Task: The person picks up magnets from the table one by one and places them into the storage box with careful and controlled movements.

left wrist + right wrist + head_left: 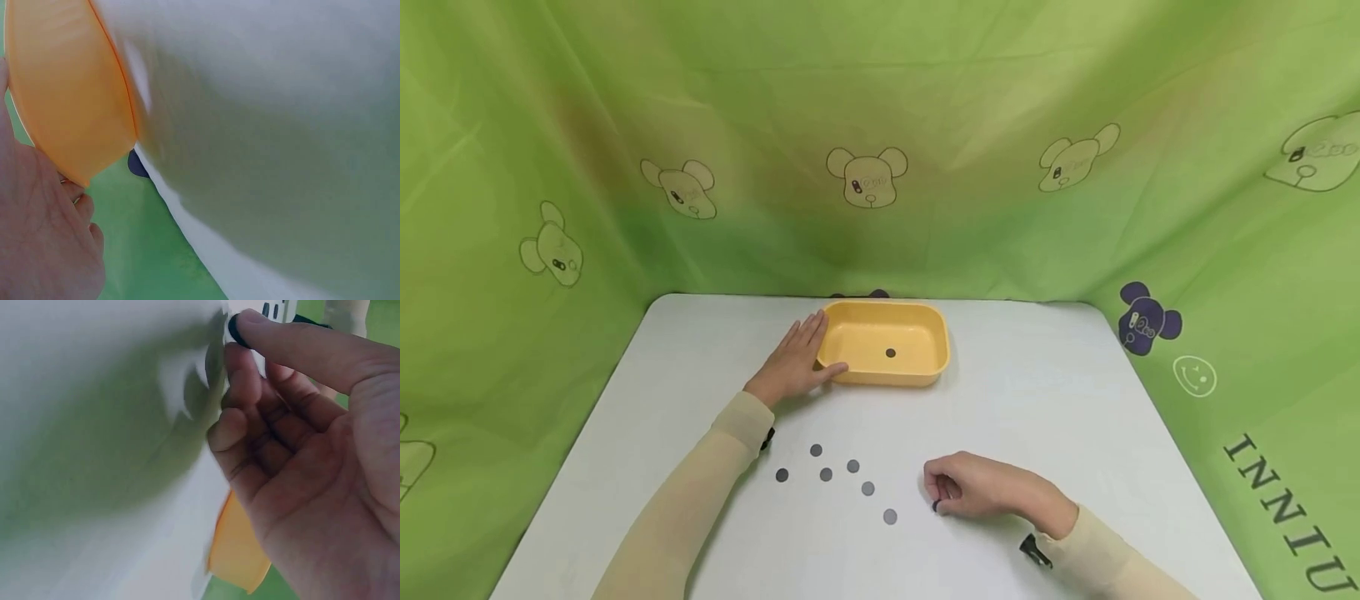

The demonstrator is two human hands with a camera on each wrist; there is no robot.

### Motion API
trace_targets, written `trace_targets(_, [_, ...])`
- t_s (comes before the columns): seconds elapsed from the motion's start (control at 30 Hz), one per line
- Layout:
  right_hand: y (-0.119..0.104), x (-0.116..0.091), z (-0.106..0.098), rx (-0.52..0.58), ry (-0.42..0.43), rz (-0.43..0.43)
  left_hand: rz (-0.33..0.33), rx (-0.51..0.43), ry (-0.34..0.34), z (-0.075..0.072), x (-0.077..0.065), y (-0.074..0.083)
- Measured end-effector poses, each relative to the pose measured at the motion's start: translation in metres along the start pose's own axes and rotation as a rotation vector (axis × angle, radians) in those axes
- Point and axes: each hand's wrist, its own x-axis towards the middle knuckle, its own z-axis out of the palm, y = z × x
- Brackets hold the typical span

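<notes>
My left hand rests against the left end of a yellow plastic basin, fingers stretched along that side and thumb lying over the front rim. The left wrist view shows the palm beside the basin's wall. One dark round disc lies inside the basin. Nearer the front, my right hand pinches a small black disc between thumb and forefinger, low over the table, the other fingers curled in. Several grey discs lie scattered flat on the table to its left.
The white table carries the basin near its back edge. Green cloth printed with bear heads hangs behind and along both sides. Black buckles show at the wrists by the light sleeves.
</notes>
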Motion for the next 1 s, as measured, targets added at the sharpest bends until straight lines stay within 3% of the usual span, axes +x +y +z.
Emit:
trace_targets(0.47, [0.011,0.013,-0.018,-0.020,0.290,-0.092,0.002,0.002,0.004,0.000,0.002,0.000])
trace_targets(1.0, [0.021,0.028,-0.041,-0.017,0.531,-0.171,-0.008,-0.020,0.003,-0.001,0.000,0.002])
